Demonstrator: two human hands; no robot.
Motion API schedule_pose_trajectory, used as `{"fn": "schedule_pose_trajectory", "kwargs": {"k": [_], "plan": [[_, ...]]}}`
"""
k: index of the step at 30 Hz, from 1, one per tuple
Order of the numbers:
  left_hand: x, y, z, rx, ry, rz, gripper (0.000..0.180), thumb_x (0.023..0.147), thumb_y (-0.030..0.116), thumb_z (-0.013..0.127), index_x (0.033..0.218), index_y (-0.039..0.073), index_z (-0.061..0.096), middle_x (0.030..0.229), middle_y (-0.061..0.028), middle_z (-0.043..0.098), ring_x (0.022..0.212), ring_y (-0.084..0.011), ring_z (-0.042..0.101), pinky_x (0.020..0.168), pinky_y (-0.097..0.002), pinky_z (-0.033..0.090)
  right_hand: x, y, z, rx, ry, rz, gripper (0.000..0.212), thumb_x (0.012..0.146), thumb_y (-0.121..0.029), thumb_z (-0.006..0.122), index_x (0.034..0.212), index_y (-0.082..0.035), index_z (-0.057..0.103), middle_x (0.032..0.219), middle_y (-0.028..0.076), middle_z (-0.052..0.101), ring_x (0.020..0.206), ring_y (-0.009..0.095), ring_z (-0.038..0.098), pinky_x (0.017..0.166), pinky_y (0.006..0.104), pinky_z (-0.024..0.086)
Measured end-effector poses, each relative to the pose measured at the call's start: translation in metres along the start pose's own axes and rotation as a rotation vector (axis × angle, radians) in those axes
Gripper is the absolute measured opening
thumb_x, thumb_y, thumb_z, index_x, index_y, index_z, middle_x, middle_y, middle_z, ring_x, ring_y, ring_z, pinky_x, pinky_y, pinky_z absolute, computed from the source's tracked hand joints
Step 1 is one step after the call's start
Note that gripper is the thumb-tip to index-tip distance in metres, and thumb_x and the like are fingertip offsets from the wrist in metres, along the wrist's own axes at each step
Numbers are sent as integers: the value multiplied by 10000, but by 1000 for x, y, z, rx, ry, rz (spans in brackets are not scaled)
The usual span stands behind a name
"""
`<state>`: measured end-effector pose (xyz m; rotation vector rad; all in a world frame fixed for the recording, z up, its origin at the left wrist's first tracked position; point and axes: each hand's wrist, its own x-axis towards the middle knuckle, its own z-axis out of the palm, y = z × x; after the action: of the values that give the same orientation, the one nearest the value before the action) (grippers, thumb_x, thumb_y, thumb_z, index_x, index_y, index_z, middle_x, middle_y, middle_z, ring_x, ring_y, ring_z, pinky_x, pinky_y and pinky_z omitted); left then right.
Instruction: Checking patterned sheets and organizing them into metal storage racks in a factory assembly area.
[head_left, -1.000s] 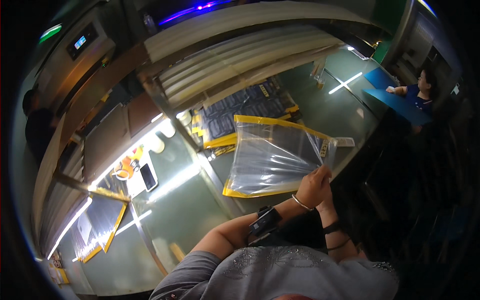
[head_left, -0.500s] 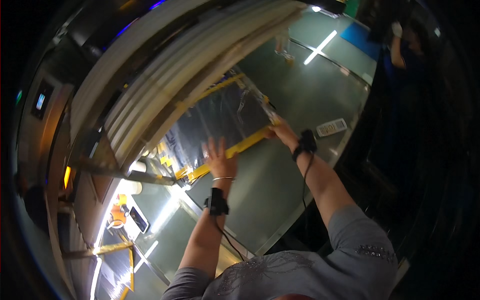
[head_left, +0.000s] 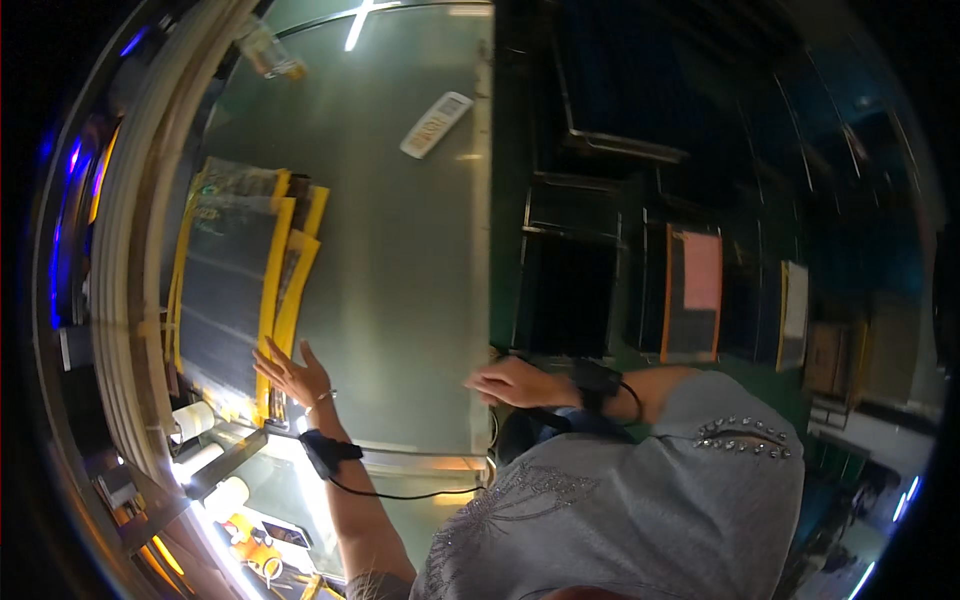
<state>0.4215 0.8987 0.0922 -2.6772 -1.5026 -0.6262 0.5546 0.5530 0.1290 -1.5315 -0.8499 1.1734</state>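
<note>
Dark flat sheets with yellow-taped edges lie in an uneven stack on the left of the greenish table. A clear plastic film covers part of their far end. My left hand has its fingers spread at the near right corner of the stack, by a yellow edge; whether the fingertips touch it I cannot tell. Over the table's right edge is my right hand, its fingers loosely stretched to the left and nothing in them. Both wrists carry black straps with cables.
A white printed label card lies farther back on the table. White rolls, a phone and an orange item are at the lower left. Pale layered rails run along the left. Dark racks with framed panels stand to the right.
The view has swung to the right. My right hand has let go of the sheets' yellow corner and drawn back to the table's edge. My left hand has moved off the sheets' face to their edge.
</note>
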Motion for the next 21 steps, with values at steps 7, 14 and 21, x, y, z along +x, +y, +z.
{"fn": "schedule_pose_trajectory", "kwargs": {"k": [7, 14, 21], "plan": [[-197, 228, -86, -752, -463, 598, 505, 777, 122, 629, 1241, 34, 447, 1259, -186, 461, 1172, -339, 432, 969, -412, 358, -211, 125, 6, -356, 103, 358, 205, 824, -116, 539, 983, -2, 599, 842, 138, 652, 715, 205, 630, 665, 309, 484], [-378, 245, -105, -67, -1834, 1039, 593, 791, 312, 622, 1283, 66, 402, 1096, -211, 571, 1031, -368, 532, 862, -423, 426, -316, 156, 40, -76, 547, 534, 254, 785, -172, 561, 984, -20, 605, 879, 134, 647, 825, 261, 613, 722, 351, 467], [-349, 138, 12, 180, -1443, 1142, 512, 797, 379, 575, 1193, 61, 508, 1027, -238, 594, 923, -390, 583, 775, -423, 466, -446, 217, 69, 111, 1049, 589, 246, 797, -172, 510, 968, -23, 605, 884, 139, 642, 782, 276, 617, 702, 355, 471]]}}
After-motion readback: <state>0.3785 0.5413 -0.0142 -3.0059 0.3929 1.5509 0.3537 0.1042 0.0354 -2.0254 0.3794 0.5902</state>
